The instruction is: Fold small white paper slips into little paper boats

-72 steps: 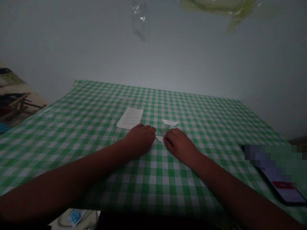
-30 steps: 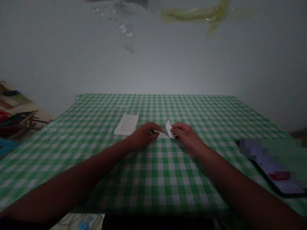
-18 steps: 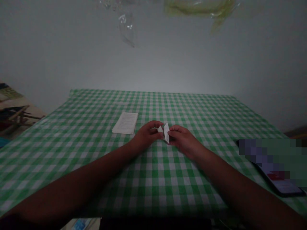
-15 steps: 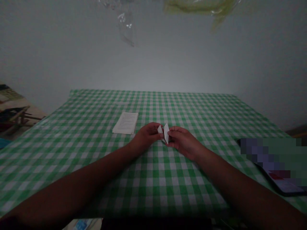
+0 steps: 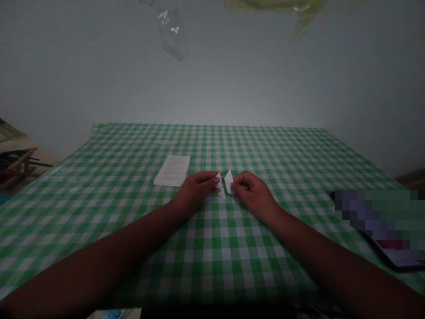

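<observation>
Small white folded paper shows between my hands, over the middle of the checked tablecloth. My left hand (image 5: 199, 188) pinches the left folded paper piece (image 5: 220, 186), which has a pointed lower tip. Between the thumb and fingers of my right hand (image 5: 254, 190) is the right folded paper piece (image 5: 229, 182), with printed lines on its face. A narrow gap separates the two pieces; whether they join behind the fingers I cannot tell. Just beyond my left hand lies a stack of printed paper sheets (image 5: 172, 170), flat on the cloth.
A green-and-white checked tablecloth (image 5: 212, 248) covers the table, which reaches back to a pale wall (image 5: 212, 84). At the right edge lies a phone or tablet (image 5: 392, 257), its screen blurred out. Clear plastic (image 5: 171, 33) and yellow plastic (image 5: 275, 5) hang on the wall.
The two folded paper faces have moved slightly apart, and more of the left one shows. My left hand has shifted a little left; the fingers of my right hand have curled in more.
</observation>
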Demonstrator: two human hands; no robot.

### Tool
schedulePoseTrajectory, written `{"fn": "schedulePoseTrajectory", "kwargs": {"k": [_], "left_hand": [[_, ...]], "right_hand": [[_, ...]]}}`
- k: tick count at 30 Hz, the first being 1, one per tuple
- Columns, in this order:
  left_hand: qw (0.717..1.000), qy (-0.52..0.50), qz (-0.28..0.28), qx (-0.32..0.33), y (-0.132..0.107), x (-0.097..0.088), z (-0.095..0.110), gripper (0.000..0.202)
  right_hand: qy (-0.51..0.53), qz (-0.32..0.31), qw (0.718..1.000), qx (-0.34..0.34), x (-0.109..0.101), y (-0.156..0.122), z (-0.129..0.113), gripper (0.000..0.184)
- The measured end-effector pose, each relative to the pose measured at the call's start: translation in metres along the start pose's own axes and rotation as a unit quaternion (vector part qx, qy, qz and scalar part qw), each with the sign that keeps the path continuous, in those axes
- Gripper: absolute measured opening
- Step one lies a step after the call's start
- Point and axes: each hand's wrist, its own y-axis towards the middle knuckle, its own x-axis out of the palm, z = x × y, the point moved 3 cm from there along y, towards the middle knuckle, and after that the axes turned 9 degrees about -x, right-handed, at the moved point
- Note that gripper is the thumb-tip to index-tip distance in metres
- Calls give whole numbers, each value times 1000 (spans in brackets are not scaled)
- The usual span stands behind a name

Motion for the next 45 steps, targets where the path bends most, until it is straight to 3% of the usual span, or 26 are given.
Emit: {"fn": "schedulePoseTrajectory", "kwargs": {"k": [11,26,33,45], "left_hand": [[1000,-1,12,-2,-2,0,1,30],[999,2,50,11,-3,2,2,32],[999,0,44,9,-1,1,0,33],[999,-11,41,9,-2,2,2,30]], "right_hand": [[-38,-2,999,-12,4,-4,-4,7],[-11,-8,1000,-26,8,-5,-2,8],[-39,23,999,-25,4,-5,-7,7],[-68,17,997,-32,5,-7,-8,6]]}}
